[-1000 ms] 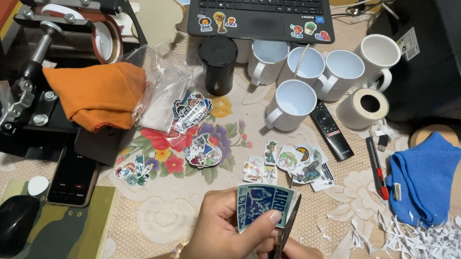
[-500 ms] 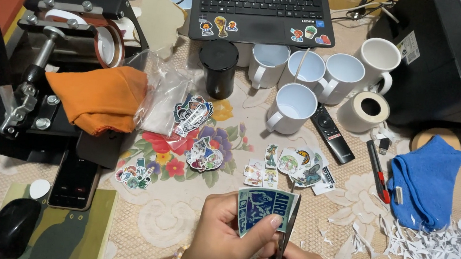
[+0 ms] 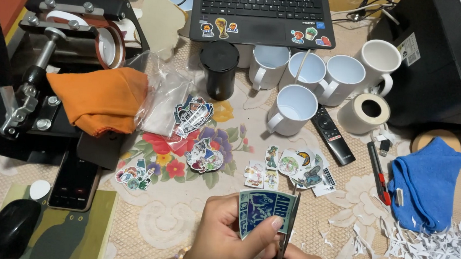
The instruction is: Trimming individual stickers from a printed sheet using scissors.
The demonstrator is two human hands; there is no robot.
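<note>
even warm indoor light, soft short shadows, sharp focus, slight wide-angle bend at edges.

blue-and-white sticker [image 3: 264, 211] at bottom centre; clear plastic bag [image 3: 161, 102] beside orange cloth [image 3: 99, 97].

The sticker [image 3: 265, 211] in the left hand [image 3: 226, 243] is dark blue with a pale teal border and white lettering. The scissors [image 3: 286, 237] are dark. The counter [image 3: 178, 219] wears a beige lace-patterned cloth with a red, yellow and purple flower print. An orange cloth [image 3: 100, 98] lies on the black press [image 3: 35, 73]. The mugs [image 3: 294, 104] are white, the canister [image 3: 219, 70] black, the towel [image 3: 423, 182] bright blue. The paper scraps [image 3: 441, 256] are white. The mouse [image 3: 10, 230] is black on a green camouflage pad [image 3: 73, 238].
</note>
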